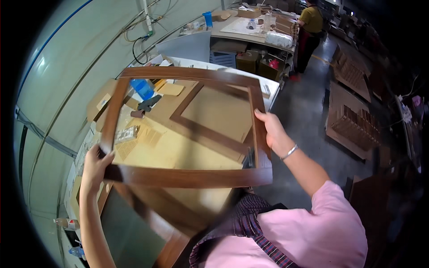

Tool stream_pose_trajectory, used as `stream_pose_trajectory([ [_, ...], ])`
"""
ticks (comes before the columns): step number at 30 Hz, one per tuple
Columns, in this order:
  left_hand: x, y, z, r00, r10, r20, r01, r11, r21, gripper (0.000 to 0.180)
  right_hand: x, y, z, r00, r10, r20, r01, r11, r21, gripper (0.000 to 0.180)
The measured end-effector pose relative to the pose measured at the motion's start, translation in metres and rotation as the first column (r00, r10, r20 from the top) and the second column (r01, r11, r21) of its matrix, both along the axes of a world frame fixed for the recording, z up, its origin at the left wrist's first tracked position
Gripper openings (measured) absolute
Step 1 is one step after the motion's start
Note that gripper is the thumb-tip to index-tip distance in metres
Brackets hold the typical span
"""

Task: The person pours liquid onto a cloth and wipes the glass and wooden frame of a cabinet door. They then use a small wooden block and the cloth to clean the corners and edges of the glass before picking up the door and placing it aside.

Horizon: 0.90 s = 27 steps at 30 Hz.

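A brown wooden frame (192,177) hangs tilted above the workbench, its middle open so the bench shows through. My left hand (94,165) grips its near left corner, the thumb over the wood. On the opposite side my right hand (271,127) is closed round the right rail, thumb on top. Through the opening, a second brown frame (187,105) lies on cardboard on the bench. Another frame (163,228) is partly seen below the held one, close to my body; the held frame hides some of it.
On the bench (174,145) lie a blue bottle (143,88), a dark grey glove-like item (149,102) and a clear packet (126,134). Frame parts are stacked on boards (353,125) on the floor at right. A person (311,27) stands by a far table (232,31).
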State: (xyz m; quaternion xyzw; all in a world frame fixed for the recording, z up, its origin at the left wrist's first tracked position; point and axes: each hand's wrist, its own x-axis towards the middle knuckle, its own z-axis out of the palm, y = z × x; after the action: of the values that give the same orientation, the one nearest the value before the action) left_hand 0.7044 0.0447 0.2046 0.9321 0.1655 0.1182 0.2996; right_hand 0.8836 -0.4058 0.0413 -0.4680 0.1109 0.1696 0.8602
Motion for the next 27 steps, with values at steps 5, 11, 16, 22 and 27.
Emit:
stream_pose_trajectory([
  [5,0.205,0.015,-0.111,0.985,-0.068,-0.157,0.054,0.994,-0.091,0.036,0.072,-0.022,-0.086,0.957,-0.266,-0.112,0.252,0.96,-0.123,0.026],
  [11,0.336,-0.012,-0.24,0.96,0.039,-0.278,-0.047,0.999,-0.023,0.038,0.129,-0.032,-0.16,0.896,-0.435,-0.086,0.397,0.874,-0.28,0.022],
  [16,0.374,-0.009,-0.304,0.935,0.055,-0.351,-0.1,0.989,-0.111,0.039,0.141,-0.024,-0.168,0.852,-0.508,-0.123,0.431,0.816,-0.386,0.02],
  [22,0.395,-0.003,-0.336,0.941,0.039,-0.335,-0.038,0.999,0.01,0.045,0.142,-0.028,-0.187,0.893,-0.449,-0.036,0.364,0.765,-0.531,0.024],
  [27,0.403,0.011,-0.338,0.923,0.1,-0.371,-0.02,0.977,0.214,0.044,0.144,-0.047,-0.184,0.995,-0.062,-0.08,-0.046,0.434,-0.9,0.041],
])
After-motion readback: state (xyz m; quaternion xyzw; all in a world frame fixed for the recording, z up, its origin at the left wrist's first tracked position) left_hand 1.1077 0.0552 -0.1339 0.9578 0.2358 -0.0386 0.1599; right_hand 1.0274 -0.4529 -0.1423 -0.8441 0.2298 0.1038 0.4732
